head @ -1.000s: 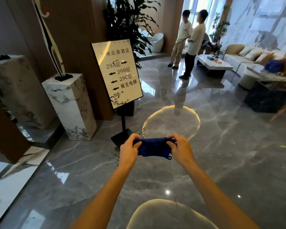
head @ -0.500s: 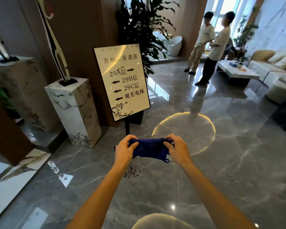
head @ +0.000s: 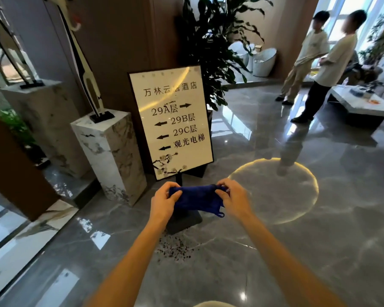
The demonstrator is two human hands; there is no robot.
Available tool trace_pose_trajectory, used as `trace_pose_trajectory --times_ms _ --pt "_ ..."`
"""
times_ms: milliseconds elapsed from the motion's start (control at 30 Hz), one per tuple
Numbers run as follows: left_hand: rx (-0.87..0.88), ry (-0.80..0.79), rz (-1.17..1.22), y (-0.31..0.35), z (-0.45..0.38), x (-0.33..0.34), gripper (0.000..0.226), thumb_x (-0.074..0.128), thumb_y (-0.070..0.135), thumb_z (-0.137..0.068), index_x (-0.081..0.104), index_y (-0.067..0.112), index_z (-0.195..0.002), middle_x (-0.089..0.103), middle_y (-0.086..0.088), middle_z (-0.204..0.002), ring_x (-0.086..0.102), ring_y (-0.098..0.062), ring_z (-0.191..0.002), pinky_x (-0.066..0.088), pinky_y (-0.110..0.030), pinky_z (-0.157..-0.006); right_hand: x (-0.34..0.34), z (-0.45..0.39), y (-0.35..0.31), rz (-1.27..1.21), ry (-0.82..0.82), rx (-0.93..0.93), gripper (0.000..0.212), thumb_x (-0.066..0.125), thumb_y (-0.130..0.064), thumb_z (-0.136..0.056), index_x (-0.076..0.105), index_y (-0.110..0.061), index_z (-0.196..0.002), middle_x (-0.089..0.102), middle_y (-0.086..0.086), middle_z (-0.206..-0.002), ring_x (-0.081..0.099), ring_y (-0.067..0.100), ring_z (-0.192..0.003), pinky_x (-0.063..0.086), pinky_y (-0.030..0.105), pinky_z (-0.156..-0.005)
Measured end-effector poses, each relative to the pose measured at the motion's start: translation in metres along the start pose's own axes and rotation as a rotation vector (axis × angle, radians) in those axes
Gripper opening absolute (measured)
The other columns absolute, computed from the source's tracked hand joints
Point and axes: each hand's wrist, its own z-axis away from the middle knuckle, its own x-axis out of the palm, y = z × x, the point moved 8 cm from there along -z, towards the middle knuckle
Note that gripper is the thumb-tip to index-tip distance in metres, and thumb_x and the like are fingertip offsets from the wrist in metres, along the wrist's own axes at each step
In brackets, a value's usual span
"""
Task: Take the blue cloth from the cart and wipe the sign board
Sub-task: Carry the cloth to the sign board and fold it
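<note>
A dark blue cloth (head: 196, 198) is stretched between both hands in front of me, folded into a band. My left hand (head: 164, 201) grips its left end and my right hand (head: 233, 199) grips its right end. Just beyond the cloth stands the sign board (head: 171, 120), a cream panel in a black frame with dark lettering and arrows, tilted back on a black post. Its black base plate (head: 186, 221) lies on the floor under my hands. No cart is in view.
A white marble pedestal (head: 111, 156) with a tall sculpture stands left of the sign. A large potted plant (head: 211, 47) is behind it. Two people (head: 319, 63) stand at the back right near a low white table (head: 361, 105). The floor is glossy grey marble.
The view has come closer to the sign board, which now looks larger and more central. Both hands still hold the cloth the same way.
</note>
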Motion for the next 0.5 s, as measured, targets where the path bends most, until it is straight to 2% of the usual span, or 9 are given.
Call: trace_pose_trajectory --times_ms 67,167,233,300,333,433,500 --pt "-0.004 0.009 0.009 -0.001 -0.018 0.001 0.010 0.061 0.014 -0.095 0.064 0.024 -0.096 0.071 -0.005 -0.099 0.068 -0.024 -0.092 0.058 -0.051 -0.080 0.005 -0.022 0.002 0.003 -0.028 -0.015 0.014 0.060 -0.014 -0.095 0.064 -0.012 -0.108 0.064 0.009 -0.104 0.060 0.022 -0.096 0.050 0.031 -0.085" --pt "-0.002 0.033 0.002 -0.009 -0.052 0.001 0.011 0.061 0.014 -0.096 0.063 0.025 -0.096 0.071 -0.006 -0.099 0.068 -0.024 -0.090 0.058 -0.047 -0.077 0.019 -0.059 0.002 0.021 -0.089 -0.060 0.014 0.060 -0.016 -0.095 0.063 -0.013 -0.109 0.063 0.008 -0.105 0.060 0.021 -0.097 0.052 0.036 -0.090" --pt "-0.012 0.040 0.008 -0.016 -0.077 0.001 0.014 0.060 0.013 -0.096 0.062 0.026 -0.096 0.070 -0.006 -0.098 0.068 -0.021 -0.087 0.059 -0.034 -0.067 0.028 -0.085 0.003 0.030 -0.111 -0.073 0.013 0.060 -0.016 -0.095 0.063 -0.014 -0.108 0.063 0.007 -0.105 0.060 0.020 -0.098 0.052 0.037 -0.090" --pt "-0.012 0.049 0.030 -0.022 -0.106 0.003 0.017 0.060 0.012 -0.096 0.061 0.029 -0.093 0.070 -0.004 -0.093 0.067 -0.014 -0.079 0.052 -0.015 -0.053 0.039 -0.115 0.006 0.031 -0.116 -0.076 0.013 0.059 -0.015 -0.096 0.063 -0.012 -0.108 0.063 0.009 -0.107 0.060 0.021 -0.099 0.051 0.039 -0.091" --pt "-0.012 0.059 0.045 -0.025 -0.122 0.003 0.018 0.060 0.012 -0.096 0.061 0.029 -0.092 0.069 -0.003 -0.091 0.066 -0.011 -0.076 0.048 -0.011 -0.049 0.044 -0.131 0.007 0.025 -0.124 -0.075 0.013 0.059 -0.014 -0.096 0.063 -0.011 -0.108 0.063 0.009 -0.107 0.060 0.022 -0.099 0.052 0.040 -0.092" --pt "-0.012 0.075 0.065 -0.031 -0.166 0.002 0.014 0.059 0.011 -0.096 0.061 0.025 -0.095 0.069 0.001 -0.090 0.065 -0.010 -0.077 0.047 -0.009 -0.050 0.059 -0.175 0.005 -0.008 -0.178 -0.084 0.014 0.059 -0.012 -0.095 0.062 -0.010 -0.109 0.062 0.006 -0.108 0.060 0.021 -0.102 0.052 0.039 -0.094" --pt "-0.025 0.080 0.075 -0.034 -0.197 0.001 0.017 0.059 0.012 -0.096 0.060 0.029 -0.095 0.068 0.006 -0.092 0.065 -0.006 -0.080 0.047 -0.007 -0.053 0.069 -0.204 0.004 -0.017 -0.216 -0.091 0.015 0.059 -0.012 -0.095 0.061 -0.011 -0.110 0.061 0.005 -0.108 0.060 0.019 -0.103 0.052 0.039 -0.096"
